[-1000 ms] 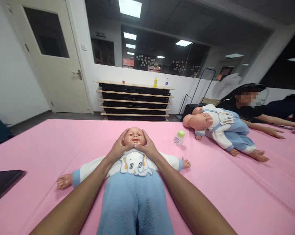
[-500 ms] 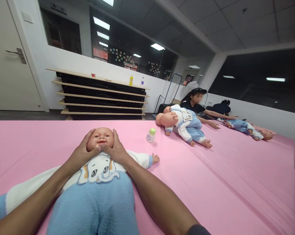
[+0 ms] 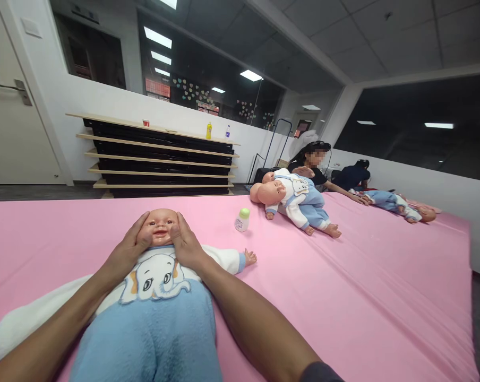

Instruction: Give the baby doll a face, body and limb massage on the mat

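Note:
A baby doll (image 3: pixel 160 318) in a white and blue fleece outfit with an elephant face on the chest lies on its back in front of me. My left hand (image 3: pixel 130 244) cups one side of its head, thumb on the cheek. On the other side of the head, my right hand (image 3: pixel 186 241) presses its palm along the cheek, thumb pointing up. Fingers of both hands wrap round towards the back of the head, where their tips are partly hidden. A small bottle with a green cap (image 3: pixel 242 219) stands to the right of the doll.
A pink sheet (image 3: pixel 323 302) covers the table. More dolls (image 3: pixel 291 196) lie piled at the far right, near a co-worker (image 3: pixel 309 159) and another person (image 3: pixel 355 175). Another doll (image 3: pixel 395 204) lies farther right. Stacked boards (image 3: pixel 160 159) stand behind the table.
My thumbs have moved from the doll's chin outward and up onto its cheeks. The co-worker's arms have shifted, one hand now raised near the piled dolls. The view has turned slightly.

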### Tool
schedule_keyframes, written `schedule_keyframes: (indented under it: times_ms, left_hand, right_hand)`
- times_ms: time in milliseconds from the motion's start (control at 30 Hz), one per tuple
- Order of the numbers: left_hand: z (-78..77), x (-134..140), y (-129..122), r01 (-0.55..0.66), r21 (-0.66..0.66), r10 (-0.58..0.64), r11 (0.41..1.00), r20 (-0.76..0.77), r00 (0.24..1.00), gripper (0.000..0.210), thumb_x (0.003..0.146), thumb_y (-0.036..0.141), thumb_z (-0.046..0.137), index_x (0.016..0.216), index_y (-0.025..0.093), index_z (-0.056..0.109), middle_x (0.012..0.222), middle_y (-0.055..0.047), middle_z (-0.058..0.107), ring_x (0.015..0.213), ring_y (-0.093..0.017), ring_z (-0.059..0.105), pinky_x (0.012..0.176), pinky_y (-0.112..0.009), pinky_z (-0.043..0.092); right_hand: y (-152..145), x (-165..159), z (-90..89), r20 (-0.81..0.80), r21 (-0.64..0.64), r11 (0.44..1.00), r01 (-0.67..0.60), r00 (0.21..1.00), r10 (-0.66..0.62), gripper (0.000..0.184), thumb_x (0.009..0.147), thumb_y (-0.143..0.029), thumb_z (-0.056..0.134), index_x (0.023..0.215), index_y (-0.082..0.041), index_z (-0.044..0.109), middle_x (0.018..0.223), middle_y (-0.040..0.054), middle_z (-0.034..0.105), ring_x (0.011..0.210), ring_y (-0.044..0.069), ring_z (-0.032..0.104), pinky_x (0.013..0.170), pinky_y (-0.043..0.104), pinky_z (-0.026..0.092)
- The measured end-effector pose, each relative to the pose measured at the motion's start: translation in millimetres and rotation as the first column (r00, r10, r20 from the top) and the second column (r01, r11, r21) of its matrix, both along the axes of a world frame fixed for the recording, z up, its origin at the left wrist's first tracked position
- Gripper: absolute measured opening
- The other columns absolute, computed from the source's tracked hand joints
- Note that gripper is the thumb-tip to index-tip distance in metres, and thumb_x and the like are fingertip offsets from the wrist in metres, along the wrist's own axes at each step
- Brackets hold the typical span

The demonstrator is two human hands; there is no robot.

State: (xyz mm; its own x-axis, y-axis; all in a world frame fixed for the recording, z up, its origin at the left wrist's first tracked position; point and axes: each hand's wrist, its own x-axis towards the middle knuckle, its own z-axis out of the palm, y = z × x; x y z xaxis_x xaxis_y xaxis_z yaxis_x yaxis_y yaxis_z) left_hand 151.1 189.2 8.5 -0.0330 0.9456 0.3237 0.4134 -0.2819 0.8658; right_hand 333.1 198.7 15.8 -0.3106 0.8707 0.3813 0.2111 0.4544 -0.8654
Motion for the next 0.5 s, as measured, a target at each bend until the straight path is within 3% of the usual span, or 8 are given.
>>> schedule_keyframes:
  times_ms: [100, 200, 500]
  left_hand:
    - [11.5, 4.8, -8.7, -0.002, -0.08, 0.0, 0.997, -0.022, 1.0, 0.1, 0.067, 0.059, 0.071, 0.148, 0.036, 0.018, 0.149, -0.006, 0.036, 0.129, -0.033, 0.043, 0.105, -0.051, 0.038]
    - [17.4, 6.3, -12.3, 0.034, -0.052, -0.035, 0.998, -0.014, 0.999, 0.109, 0.065, 0.055, 0.074, 0.15, 0.033, 0.009, 0.151, -0.005, 0.033, 0.133, -0.032, 0.038, 0.109, -0.049, 0.033]
    - [17.1, 4.9, -13.5, 0.077, -0.052, -0.075, 0.996, 0.034, 0.997, 0.095, 0.074, 0.055, 0.065, 0.15, 0.03, 0.013, 0.15, -0.007, 0.035, 0.133, -0.029, 0.039, 0.11, -0.045, 0.033]
  right_hand:
    - [-1.1, 0.9, 1.9, -0.001, -0.009, 1.0, -0.019, 1.0, 0.019, 0.089, 0.084, -0.066, 0.048, 0.15, -0.02, 0.011, 0.155, 0.0064, 0.017, 0.144, 0.023, 0.014, 0.118, 0.039, 0.013]
    - [-2.8, 1.2, 3.7, 0.0, -0.028, 0.999, -0.032, 0.999, 0.032, 0.099, 0.077, -0.065, 0.06, 0.15, -0.023, 0.009, 0.156, 0.0053, 0.016, 0.143, 0.025, 0.015, 0.117, 0.04, 0.015]
    - [1.1, -2.5, -1.0, -0.011, -0.031, 0.999, -0.017, 1.0, 0.017, 0.089, 0.085, -0.064, 0.049, 0.151, -0.02, 0.008, 0.155, 0.006, 0.017, 0.143, 0.022, 0.015, 0.118, 0.039, 0.013]
